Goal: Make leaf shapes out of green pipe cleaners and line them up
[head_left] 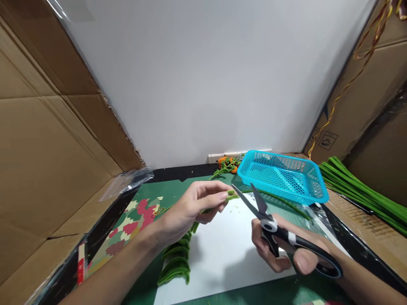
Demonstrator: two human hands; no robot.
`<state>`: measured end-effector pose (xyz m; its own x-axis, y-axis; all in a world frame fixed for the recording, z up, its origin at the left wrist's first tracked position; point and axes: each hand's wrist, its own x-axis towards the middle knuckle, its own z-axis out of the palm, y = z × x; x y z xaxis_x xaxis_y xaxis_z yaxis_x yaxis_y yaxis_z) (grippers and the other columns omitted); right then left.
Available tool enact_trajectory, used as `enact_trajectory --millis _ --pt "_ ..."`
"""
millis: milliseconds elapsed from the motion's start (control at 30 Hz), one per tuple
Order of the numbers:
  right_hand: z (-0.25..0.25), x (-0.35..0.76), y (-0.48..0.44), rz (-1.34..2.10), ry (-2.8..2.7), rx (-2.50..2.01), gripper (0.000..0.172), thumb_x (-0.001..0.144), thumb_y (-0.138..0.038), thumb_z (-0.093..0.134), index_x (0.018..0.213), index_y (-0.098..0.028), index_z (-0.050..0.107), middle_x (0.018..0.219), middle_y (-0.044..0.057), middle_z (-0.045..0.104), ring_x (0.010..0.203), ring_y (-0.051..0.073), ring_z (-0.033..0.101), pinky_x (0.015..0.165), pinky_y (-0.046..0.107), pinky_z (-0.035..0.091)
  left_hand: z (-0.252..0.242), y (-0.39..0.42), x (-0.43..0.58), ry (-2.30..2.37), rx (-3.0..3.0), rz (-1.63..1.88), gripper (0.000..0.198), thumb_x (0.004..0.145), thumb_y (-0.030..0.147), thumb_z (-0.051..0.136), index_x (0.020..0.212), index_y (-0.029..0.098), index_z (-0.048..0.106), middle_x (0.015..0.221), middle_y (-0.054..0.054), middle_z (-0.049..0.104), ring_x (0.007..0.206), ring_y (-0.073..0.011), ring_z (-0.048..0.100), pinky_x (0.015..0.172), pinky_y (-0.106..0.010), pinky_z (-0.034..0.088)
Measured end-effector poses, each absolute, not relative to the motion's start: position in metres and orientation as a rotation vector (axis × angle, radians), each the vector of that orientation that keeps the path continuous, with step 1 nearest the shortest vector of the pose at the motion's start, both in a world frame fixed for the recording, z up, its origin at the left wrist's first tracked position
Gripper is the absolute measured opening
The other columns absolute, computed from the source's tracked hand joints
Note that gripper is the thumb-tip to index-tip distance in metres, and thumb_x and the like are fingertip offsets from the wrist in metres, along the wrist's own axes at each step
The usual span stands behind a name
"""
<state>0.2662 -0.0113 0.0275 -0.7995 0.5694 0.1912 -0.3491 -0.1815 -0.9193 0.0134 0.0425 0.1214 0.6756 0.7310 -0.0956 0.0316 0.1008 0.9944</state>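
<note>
Between the thumb and fingers of my left hand [203, 201] are the fuzzy green pipe cleaners [232, 195], their tips poking out to the right. My right hand [286, 245] grips black and white scissors [270, 224] by the handles. Their blades stand apart, pointing up and left, close to the green tips. Below my left hand, several bent green pipe cleaner pieces [174, 264] lie in a column along the left side of a white sheet [222, 262]. One long green pipe cleaner [286, 201] stretches across the mat behind the scissors.
A blue perforated basket [282, 176] stands at the back right. Beside it lie orange and green pipe cleaner flowers [227, 163]. Long green pipe cleaners [365, 195] are bundled at the right. Cardboard walls [47, 148] flank the green mat [168, 190]. A clear plastic bag [127, 182] is at the back left.
</note>
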Motion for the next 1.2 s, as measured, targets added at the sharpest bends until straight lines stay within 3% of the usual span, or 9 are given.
enact_trajectory --millis 100,300,433,567,667,767,967,1067,1200 --pt "0.034 0.279 -0.009 1.799 -1.576 -0.388 0.062 0.074 -0.064 0.089 0.097 -0.014 0.063 0.058 -0.007 0.053 0.049 0.007 0.041 0.045 0.019 0.031 0.121 0.041 0.015 0.702 1.275 0.63 0.023 0.094 0.037 0.076 0.097 0.016 0.069 0.072 0.004 0.053 0.049 -0.0028 0.025 0.041 -0.015 0.015" --pt "0.035 0.286 0.0 1.396 -1.605 -0.936 0.054 0.097 -0.048 0.073 0.137 -0.018 0.053 0.071 -0.001 0.067 0.05 0.014 0.061 0.047 0.023 0.045 0.117 0.029 0.024 0.689 1.102 0.692 0.019 0.103 0.038 0.065 0.103 0.022 0.054 0.072 0.007 0.054 0.042 -0.0004 0.023 0.038 -0.012 0.015" --pt "0.035 0.284 0.005 0.928 -1.955 -1.213 0.054 0.092 -0.026 0.075 0.144 -0.021 0.061 0.078 0.001 0.07 0.061 0.015 0.059 0.056 0.026 0.042 0.104 0.015 0.035 0.627 1.19 0.487 0.022 0.106 0.042 0.059 0.104 0.022 0.051 0.071 0.007 0.057 0.037 -0.0007 0.028 0.035 -0.014 0.016" --pt "0.031 0.283 0.006 0.541 -2.206 -1.418 0.074 0.084 -0.007 0.064 0.155 -0.027 0.057 0.082 0.004 0.075 0.065 0.017 0.06 0.062 0.028 0.039 0.082 -0.006 0.043 0.722 1.399 0.283 0.028 0.107 0.05 0.054 0.11 0.022 0.051 0.083 0.004 0.064 0.04 -0.0035 0.043 0.038 -0.016 0.028" --pt "0.033 0.285 0.004 0.558 -2.262 -1.378 0.079 0.084 -0.006 0.058 0.16 -0.024 0.048 0.087 0.007 0.076 0.069 0.019 0.064 0.063 0.028 0.04 0.07 -0.016 0.046 0.824 1.698 0.172 0.03 0.11 0.049 0.045 0.106 0.021 0.058 0.089 0.0 0.069 0.056 -0.0105 0.056 0.053 -0.023 0.044" --pt "0.039 0.288 0.0 0.545 -2.315 -1.299 0.078 0.087 -0.008 0.055 0.162 -0.023 0.04 0.088 0.005 0.073 0.071 0.019 0.063 0.062 0.028 0.039 0.065 -0.016 0.048 0.851 2.16 0.205 0.027 0.11 0.034 0.046 0.098 0.02 0.066 0.093 -0.003 0.071 0.079 -0.0181 0.063 0.074 -0.03 0.047" --pt "0.038 0.292 0.002 0.497 -2.468 -1.222 0.057 0.095 -0.008 0.056 0.15 -0.025 0.057 0.106 0.009 0.075 0.089 0.023 0.069 0.076 0.03 0.047 0.069 -0.006 0.046 0.75 2.419 0.285 0.023 0.11 0.022 0.048 0.108 0.021 0.071 0.112 -0.007 0.071 0.1 -0.0217 0.066 0.089 -0.033 0.05" --pt "0.03 0.293 0.008 0.426 -2.507 -1.235 0.057 0.098 -0.009 0.058 0.152 -0.027 0.059 0.111 0.01 0.074 0.09 0.023 0.071 0.078 0.032 0.049 0.076 -0.01 0.045 0.55 2.556 0.275 0.026 0.109 0.017 0.045 0.118 0.02 0.07 0.106 -0.007 0.073 0.093 -0.022 0.067 0.082 -0.033 0.05" --pt "0.022 0.294 0.012 0.416 -2.454 -1.269 0.056 0.097 -0.007 0.059 0.149 -0.027 0.063 0.112 0.01 0.073 0.095 0.024 0.071 0.08 0.033 0.05 0.074 -0.026 0.047 0.247 2.754 0.178 0.024 0.107 0.022 0.051 0.123 0.019 0.069 0.087 -0.004 0.074 0.066 -0.0188 0.065 0.054 -0.032 0.041"
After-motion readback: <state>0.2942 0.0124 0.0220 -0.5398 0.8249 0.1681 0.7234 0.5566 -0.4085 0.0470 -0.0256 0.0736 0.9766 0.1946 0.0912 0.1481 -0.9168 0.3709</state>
